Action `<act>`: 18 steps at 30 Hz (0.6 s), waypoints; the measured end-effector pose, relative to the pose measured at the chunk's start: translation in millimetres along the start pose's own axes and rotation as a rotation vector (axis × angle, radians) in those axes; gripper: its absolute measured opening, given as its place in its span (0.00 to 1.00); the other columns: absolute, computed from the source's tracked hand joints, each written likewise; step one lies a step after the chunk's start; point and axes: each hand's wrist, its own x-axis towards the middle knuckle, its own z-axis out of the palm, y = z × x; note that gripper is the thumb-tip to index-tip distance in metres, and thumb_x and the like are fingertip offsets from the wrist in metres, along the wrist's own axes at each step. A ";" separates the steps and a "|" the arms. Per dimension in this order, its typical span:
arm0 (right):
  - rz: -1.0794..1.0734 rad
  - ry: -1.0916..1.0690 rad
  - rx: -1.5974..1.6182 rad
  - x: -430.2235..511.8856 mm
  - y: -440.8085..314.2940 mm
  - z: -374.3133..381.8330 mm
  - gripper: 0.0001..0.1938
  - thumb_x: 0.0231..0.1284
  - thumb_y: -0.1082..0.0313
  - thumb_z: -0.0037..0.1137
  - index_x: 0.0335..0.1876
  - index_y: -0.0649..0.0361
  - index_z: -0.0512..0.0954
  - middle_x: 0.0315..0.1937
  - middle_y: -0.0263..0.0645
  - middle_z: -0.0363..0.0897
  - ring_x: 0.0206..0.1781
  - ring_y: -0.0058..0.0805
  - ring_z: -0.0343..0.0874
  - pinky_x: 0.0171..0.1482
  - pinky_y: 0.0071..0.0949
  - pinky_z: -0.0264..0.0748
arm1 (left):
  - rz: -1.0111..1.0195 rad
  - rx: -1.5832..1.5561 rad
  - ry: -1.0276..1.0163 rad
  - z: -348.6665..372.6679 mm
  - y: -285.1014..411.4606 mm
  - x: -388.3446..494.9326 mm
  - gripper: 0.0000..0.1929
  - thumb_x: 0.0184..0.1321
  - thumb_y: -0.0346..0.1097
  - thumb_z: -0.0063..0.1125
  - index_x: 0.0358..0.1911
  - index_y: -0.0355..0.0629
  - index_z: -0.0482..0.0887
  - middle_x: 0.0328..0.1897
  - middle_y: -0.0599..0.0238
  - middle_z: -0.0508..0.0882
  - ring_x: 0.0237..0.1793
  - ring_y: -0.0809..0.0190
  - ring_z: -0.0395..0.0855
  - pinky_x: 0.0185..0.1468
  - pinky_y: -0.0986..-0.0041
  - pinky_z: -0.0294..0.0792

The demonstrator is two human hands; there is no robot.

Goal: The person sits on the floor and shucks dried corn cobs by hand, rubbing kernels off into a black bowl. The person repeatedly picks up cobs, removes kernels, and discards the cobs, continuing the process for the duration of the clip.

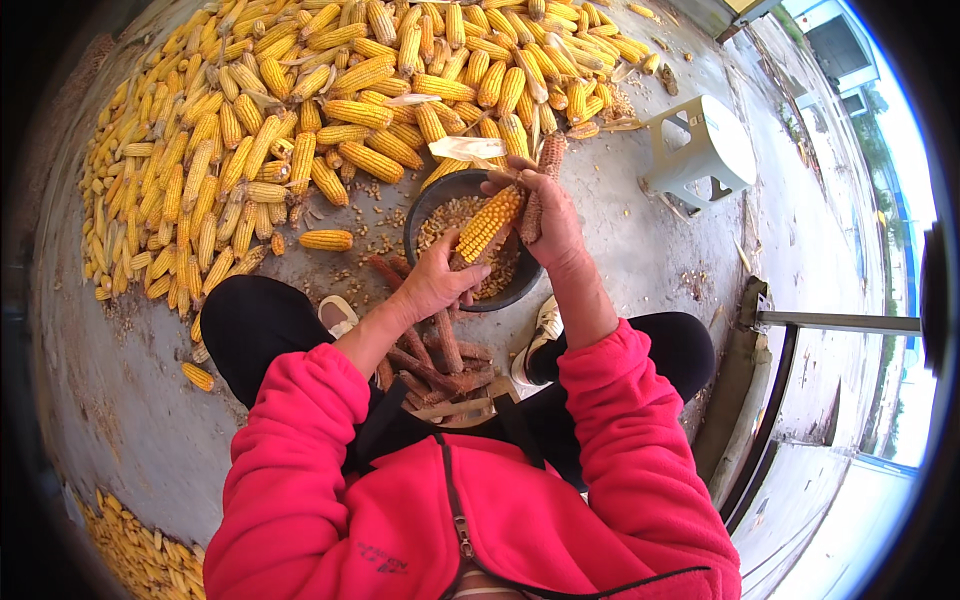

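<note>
My left hand [442, 279] grips the lower end of a partly shelled ear of dried corn [489, 223], whose near side shows bare cob. The ear tilts up to the right over a dark round basin [411, 238] with loose corn kernels [452, 214] in it. In my right hand [553, 217] is a bare reddish corncob [553, 154], held upright against the palm. The right fingers reach around the ear's upper end, and their exact contact there is partly hidden. A pale corn husk [469, 148] lies just beyond the basin's rim.
A big heap of corn ears [300, 112] spreads across the concrete floor ahead and left. Bare cobs [442, 367] lie between my feet. A white plastic stool [697, 154] stands to the right. Another corn pile [139, 551] is at lower left, and a metal rail [840, 322] at right.
</note>
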 end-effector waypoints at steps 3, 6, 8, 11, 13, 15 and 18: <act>0.072 -0.015 0.166 2.9 -0.3 0.0 0.21 0.68 0.63 0.41 0.61 0.66 0.67 0.54 0.57 0.77 0.59 0.50 0.76 0.61 0.45 0.72 | 0.060 0.105 0.022 0.9 -0.3 0.4 0.18 0.61 0.38 0.62 0.49 0.38 0.73 0.26 0.68 0.79 0.16 0.71 0.75 0.17 0.79 0.69; 0.050 -0.100 0.164 3.0 2.0 -0.8 0.20 0.68 0.62 0.41 0.59 0.66 0.69 0.56 0.56 0.76 0.60 0.51 0.75 0.63 0.47 0.70 | -0.064 -0.101 -0.073 -1.3 0.4 -0.4 0.16 0.61 0.42 0.62 0.44 0.38 0.76 0.24 0.71 0.76 0.16 0.74 0.73 0.19 0.80 0.68; 0.011 -0.149 0.114 2.4 3.4 -0.5 0.19 0.68 0.62 0.41 0.58 0.66 0.71 0.56 0.56 0.76 0.60 0.51 0.75 0.64 0.47 0.70 | -0.097 -0.181 -0.135 -3.1 1.5 -1.1 0.16 0.62 0.43 0.61 0.44 0.38 0.76 0.23 0.72 0.76 0.16 0.74 0.72 0.20 0.81 0.68; -0.002 -0.186 0.109 1.3 1.0 1.2 0.19 0.68 0.62 0.41 0.56 0.67 0.73 0.56 0.55 0.76 0.60 0.50 0.75 0.64 0.47 0.69 | -0.044 -0.098 -0.121 -4.2 2.8 -1.5 0.16 0.62 0.44 0.61 0.43 0.39 0.77 0.25 0.71 0.76 0.18 0.74 0.74 0.21 0.82 0.68; 0.048 -0.140 0.207 1.9 -4.4 2.3 0.19 0.68 0.62 0.41 0.56 0.67 0.74 0.56 0.54 0.77 0.60 0.48 0.75 0.64 0.46 0.69 | 0.017 0.030 -0.044 -4.2 2.6 -0.3 0.16 0.62 0.44 0.61 0.44 0.39 0.77 0.27 0.68 0.79 0.20 0.72 0.76 0.24 0.80 0.70; 0.029 -0.202 0.144 -0.1 -6.6 4.5 0.18 0.68 0.63 0.40 0.54 0.67 0.75 0.55 0.53 0.78 0.60 0.45 0.75 0.64 0.42 0.70 | 0.094 0.165 0.014 -4.1 0.7 1.3 0.19 0.62 0.45 0.61 0.47 0.37 0.76 0.31 0.64 0.81 0.23 0.67 0.79 0.29 0.74 0.73; -0.034 -0.198 0.012 -5.7 1.9 9.6 0.16 0.69 0.65 0.42 0.52 0.69 0.75 0.48 0.48 0.80 0.52 0.38 0.79 0.57 0.35 0.75 | 0.382 0.385 0.132 -1.4 -6.7 5.2 0.23 0.61 0.45 0.62 0.52 0.35 0.73 0.35 0.55 0.84 0.29 0.55 0.83 0.37 0.66 0.75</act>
